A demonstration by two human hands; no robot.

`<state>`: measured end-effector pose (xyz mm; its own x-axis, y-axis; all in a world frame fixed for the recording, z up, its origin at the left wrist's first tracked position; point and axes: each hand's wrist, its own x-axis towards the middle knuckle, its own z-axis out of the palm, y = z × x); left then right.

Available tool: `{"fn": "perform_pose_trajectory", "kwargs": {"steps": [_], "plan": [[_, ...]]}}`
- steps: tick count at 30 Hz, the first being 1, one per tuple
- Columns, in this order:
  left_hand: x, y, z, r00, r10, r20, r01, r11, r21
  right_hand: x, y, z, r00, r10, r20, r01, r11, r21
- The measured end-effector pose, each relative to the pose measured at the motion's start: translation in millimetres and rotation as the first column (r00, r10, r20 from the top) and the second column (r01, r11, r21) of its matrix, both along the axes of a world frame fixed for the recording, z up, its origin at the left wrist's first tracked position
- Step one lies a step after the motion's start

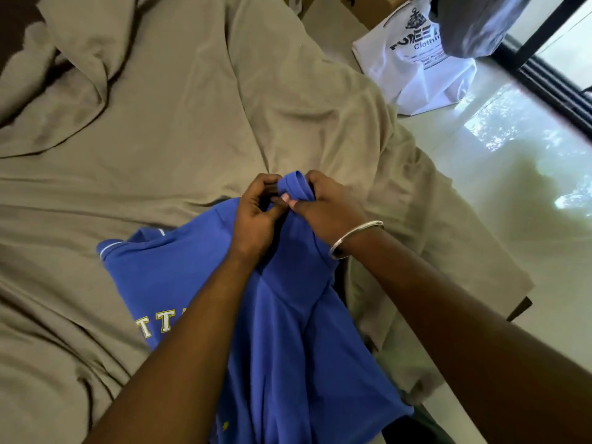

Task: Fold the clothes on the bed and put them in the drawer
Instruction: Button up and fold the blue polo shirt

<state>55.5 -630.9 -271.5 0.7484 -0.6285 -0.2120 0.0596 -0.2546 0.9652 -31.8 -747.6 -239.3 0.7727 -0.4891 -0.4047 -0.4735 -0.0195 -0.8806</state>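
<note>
Blue shirt [288, 331]: 1 item, bunched fold pinched at top by left hand [256, 216] and right hand [326, 206], fingers curled round cloth. Rest drapes over tan bedsheet [160, 139] near bed edge. White shopping bag [416, 68] on floor beyond.

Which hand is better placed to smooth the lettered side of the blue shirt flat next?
Probably the left hand: it grips the blue shirt nearest the lettering, which lies on its side. The right hand, wearing a bangle, sits farther away.

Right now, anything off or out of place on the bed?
Nothing damaged or spilled. The blue shirt is bunched, both hands, left hand and right hand, pinching one end; the bedsheet is rumpled.
</note>
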Motion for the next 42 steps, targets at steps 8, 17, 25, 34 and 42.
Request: {"fn": "perform_pose_trajectory", "kwargs": {"steps": [8,17,25,34,42], "plan": [[1.5,-11.6,33.9,0.991,-0.035,0.130,0.044,0.997,-0.061,-37.3,-11.9,-16.1,0.983,-0.143,0.117,0.054,0.829,0.557],[-5.1,-35.7,17.1,0.936,0.048,0.349,-0.097,0.987,0.124,-57.1,-21.9,-25.9,0.961,-0.220,0.165,0.257,0.934,-0.249],[-30.4,-22.5,3.1,0.743,-0.119,0.659,-0.046,0.973,0.227,-108.3,44.4,-11.3,0.942,-0.302,0.147,0.334,0.794,-0.507],[-66.4,25.3,1.1,0.506,-0.559,0.657,0.187,0.814,0.550,-147.2,166.8,-8.4,0.928,-0.021,-0.373,-0.090,0.956,-0.278],[-76.0,11.4,-9.7,0.692,-0.244,0.680,-0.058,0.919,0.389,-172.7,190.1,-5.7,0.932,-0.357,-0.070,0.364,0.914,0.181]]}}
